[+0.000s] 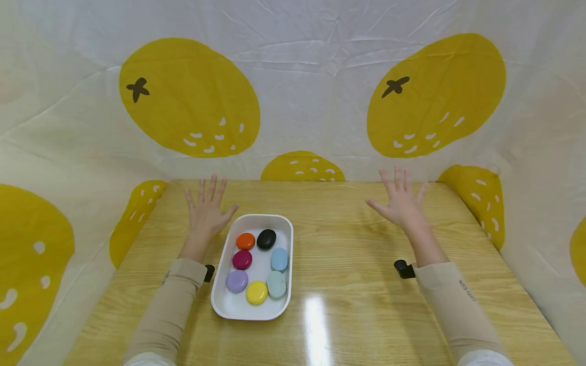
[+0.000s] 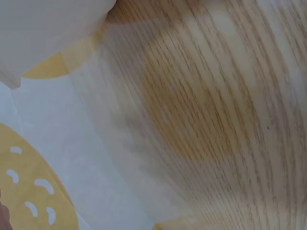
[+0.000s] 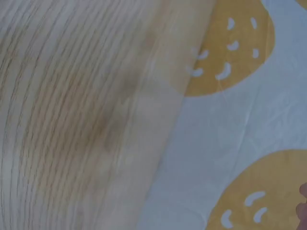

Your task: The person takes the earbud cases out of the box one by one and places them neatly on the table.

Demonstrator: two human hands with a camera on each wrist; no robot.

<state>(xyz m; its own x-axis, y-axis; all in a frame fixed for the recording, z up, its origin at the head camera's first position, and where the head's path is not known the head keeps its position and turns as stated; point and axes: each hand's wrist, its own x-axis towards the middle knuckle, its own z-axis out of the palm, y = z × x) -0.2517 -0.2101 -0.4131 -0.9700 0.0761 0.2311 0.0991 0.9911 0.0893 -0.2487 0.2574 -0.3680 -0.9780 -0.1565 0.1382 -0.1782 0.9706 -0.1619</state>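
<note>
In the head view a white tray (image 1: pixel 261 310) lies left of centre on the table, holding several smooth, rounded pieces: orange (image 1: pixel 245 241), black (image 1: pixel 266 239), crimson (image 1: pixel 242 260), purple (image 1: pixel 237 281), yellow (image 1: pixel 257 293), light blue (image 1: pixel 279 259) and pale green (image 1: pixel 276 284). Just left of the tray's upper corner is the left hand (image 1: pixel 208 214), fingers spread and holding nothing. The right hand (image 1: pixel 403 204), also with spread fingers and nothing in it, is well to the right of the tray. Only small parts of fingers show at the edges of both wrist views.
The wooden table (image 1: pixel 348 264) reflects a bright light near its front. A white cloth (image 1: pixel 316 101) with large yellow fruit shapes hangs behind and at both sides. Each wrist bears a small black device, the left (image 1: pixel 209 273) close to the tray's left wall, the right (image 1: pixel 405 269) over wood.
</note>
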